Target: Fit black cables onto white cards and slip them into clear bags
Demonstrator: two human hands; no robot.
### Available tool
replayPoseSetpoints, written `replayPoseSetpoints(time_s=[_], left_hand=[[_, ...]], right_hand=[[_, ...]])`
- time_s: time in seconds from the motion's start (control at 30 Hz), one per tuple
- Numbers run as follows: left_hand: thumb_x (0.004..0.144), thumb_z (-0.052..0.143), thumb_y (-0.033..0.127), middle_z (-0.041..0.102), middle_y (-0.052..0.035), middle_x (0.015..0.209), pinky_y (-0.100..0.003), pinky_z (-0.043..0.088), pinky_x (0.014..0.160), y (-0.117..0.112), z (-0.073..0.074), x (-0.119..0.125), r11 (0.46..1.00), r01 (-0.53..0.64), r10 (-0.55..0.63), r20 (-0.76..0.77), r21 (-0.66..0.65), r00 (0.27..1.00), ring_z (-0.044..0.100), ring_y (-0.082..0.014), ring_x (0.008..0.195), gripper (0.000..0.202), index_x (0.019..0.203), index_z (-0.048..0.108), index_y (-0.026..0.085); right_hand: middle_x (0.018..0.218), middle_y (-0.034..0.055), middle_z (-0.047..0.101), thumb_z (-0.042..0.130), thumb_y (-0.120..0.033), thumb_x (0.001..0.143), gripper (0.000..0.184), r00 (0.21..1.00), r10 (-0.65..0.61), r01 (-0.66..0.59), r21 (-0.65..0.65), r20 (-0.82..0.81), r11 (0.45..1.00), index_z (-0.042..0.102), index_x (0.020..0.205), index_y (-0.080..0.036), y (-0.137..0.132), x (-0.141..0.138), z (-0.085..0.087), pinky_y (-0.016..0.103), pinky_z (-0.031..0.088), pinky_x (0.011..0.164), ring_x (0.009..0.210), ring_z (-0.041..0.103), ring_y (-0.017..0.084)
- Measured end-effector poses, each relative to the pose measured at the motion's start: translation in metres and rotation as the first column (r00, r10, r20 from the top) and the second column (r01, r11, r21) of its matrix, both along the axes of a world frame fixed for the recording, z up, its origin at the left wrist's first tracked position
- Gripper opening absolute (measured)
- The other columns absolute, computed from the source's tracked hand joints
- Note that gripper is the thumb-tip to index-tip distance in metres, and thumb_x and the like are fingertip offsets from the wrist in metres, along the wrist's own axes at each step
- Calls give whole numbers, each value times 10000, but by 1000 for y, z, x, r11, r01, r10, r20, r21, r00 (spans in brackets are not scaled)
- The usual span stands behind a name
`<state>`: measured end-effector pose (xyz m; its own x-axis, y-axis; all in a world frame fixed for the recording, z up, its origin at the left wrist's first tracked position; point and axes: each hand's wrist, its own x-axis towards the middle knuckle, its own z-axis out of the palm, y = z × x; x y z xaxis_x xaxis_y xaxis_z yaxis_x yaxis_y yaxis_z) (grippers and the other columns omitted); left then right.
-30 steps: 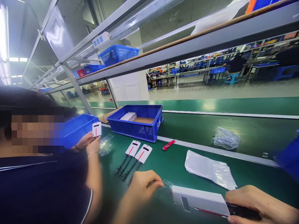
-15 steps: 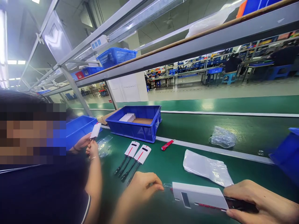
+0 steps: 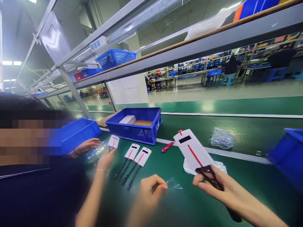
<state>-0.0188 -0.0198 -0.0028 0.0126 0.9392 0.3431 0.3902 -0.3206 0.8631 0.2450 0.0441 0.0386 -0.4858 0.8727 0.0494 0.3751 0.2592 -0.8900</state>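
Closest to the camera, the left hand is a bit blurry, thumb and fingers pinched together on a scrap of clear film hanging over the green desk. The right hand is partly curled, gripping the black cables of a white gadget with a red stripe, held tilted up off the desk. Progress-wise, I'd say this one's partway: casing looks bare and it's apart from the film, but neither is set down yet. Behind it, mostly covered, there's a stack of pale plastic sheets. Off to the left, two matching gadgets lie side by side, looking sorted to me, while a co-worker's hand holds another similar one. A bit farther there's a red cutter, then a blue bin with white pieces inside, so maybe more left, can't tell. Crumpled clear plastic sits across the rail, and a blue basket is up on the shelf.
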Motion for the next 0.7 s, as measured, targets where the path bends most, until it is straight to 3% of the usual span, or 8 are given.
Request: replayPoseSetpoints(time_s=[0.17, 0.3, 0.5, 0.6, 0.7], left_hand=[[927, 575, 480, 679, -45, 687, -333, 516, 620, -1, -13, 21, 995, 79, -73, -94, 61, 993, 622, -216, 629, 290, 763, 728, 296], [924, 570, 498, 692, -51, 715, -366, 550, 644, 2, -19, 30, 992, 95, -80, -160, 89, 984, 646, -244, 664, 253, 825, 749, 350], [902, 621, 466, 715, -41, 762, -348, 541, 612, 2, -13, 35, 990, 130, -118, -164, 60, 979, 666, -242, 667, 174, 879, 751, 352], [933, 570, 448, 704, -30, 706, -334, 521, 578, 2, -8, 32, 996, 81, -77, -112, 31, 991, 646, -228, 618, 230, 821, 738, 337], [931, 567, 456, 686, -25, 658, -316, 507, 550, 4, -3, 25, 1000, 29, -29, -67, 1, 997, 626, -214, 584, 256, 787, 724, 314]], right_hand=[[920, 12, 682, 648, -459, 861, 271, 988, 4, -27, -149, -155, 988, 603, 1019, -244, -16, -31, -18, 266, 526, 738, 856, 639, 210], [977, 14, 638, 646, -347, 851, 263, 973, 24, -65, -174, -231, 983, 582, 1081, -236, -23, -39, -28, 285, 522, 800, 887, 619, 208], [921, -12, 633, 596, -277, 864, 285, 987, 25, -48, -147, -156, 988, 569, 1147, -254, -29, -36, -28, 260, 513, 745, 849, 606, 196], [899, -16, 639, 612, -276, 853, 411, 992, 74, -86, -125, -102, 988, 540, 1258, -275, -29, -29, -25, 278, 528, 789, 880, 619, 215], [902, -17, 629, 594, -318, 898, 419, 993, 118, -120, -105, -28, 987, 510, 1306, -278, -25, -20, -16, 279, 532, 786, 857, 608, 202]])
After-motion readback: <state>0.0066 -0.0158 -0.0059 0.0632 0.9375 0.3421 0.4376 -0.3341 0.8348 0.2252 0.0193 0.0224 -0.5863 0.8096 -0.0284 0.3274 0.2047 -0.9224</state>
